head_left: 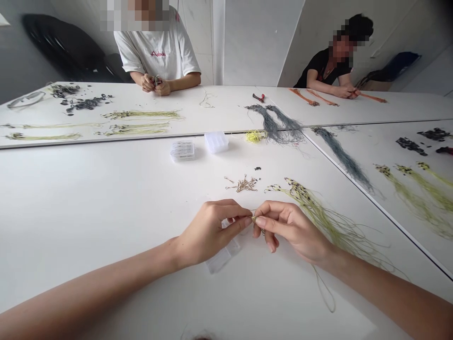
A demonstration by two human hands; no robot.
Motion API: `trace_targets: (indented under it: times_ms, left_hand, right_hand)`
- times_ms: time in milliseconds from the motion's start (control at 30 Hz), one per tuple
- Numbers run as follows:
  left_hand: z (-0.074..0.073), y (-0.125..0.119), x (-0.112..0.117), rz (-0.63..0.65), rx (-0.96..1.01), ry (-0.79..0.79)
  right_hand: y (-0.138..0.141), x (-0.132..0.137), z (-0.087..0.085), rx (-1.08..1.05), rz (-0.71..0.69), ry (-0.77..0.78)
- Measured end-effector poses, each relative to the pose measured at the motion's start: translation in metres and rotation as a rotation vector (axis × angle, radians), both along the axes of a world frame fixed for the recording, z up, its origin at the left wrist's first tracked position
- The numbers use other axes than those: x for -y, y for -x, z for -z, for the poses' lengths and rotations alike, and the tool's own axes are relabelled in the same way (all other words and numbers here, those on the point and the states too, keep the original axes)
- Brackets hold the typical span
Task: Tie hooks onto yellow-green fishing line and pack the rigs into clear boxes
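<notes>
My left hand (212,231) and my right hand (288,231) meet above the white table (106,189), their fingertips pinching a short length of yellow-green fishing line (254,218). A bundle of the same line (318,222) with small dark beads runs from my right hand up to the right. A small pile of metal fish hooks (242,185) lies just beyond my hands. Directly below my left hand sits a clear plastic box (221,257), partly hidden by that hand.
Two more clear plastic boxes (194,147) lie farther up the table. Adjoining tables hold bundles of green, grey and orange line (272,125) and dark beads (410,146). Two seated co-workers work at the far side, one with hands (152,83) and the other with hands (345,92).
</notes>
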State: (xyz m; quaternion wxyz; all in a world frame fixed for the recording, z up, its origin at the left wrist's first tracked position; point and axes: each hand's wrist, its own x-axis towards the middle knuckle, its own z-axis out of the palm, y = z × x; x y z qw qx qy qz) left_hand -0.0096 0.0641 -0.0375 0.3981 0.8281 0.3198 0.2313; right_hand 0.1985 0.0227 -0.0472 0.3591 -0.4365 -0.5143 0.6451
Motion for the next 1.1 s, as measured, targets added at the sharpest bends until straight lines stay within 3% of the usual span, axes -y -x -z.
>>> trace_targets:
  times_ms: [200,400,800,1100]
  left_hand:
    - [-0.005,-0.002,0.002,-0.020,0.019,0.171]
    - [0.001,-0.003,0.002,-0.047,0.190,0.381]
    - [0.006,-0.004,0.004,-0.075,0.311,0.511]
    - [0.004,-0.005,0.006,-0.066,0.308,0.488]
  right_hand:
    - [0.002,0.003,-0.001,0.002,0.035,-0.048]
    - [0.005,0.006,-0.004,0.044,0.077,-0.094]
    - [0.008,0.010,-0.002,0.072,0.128,-0.078]
    - [0.012,0.012,-0.002,0.087,0.137,-0.061]
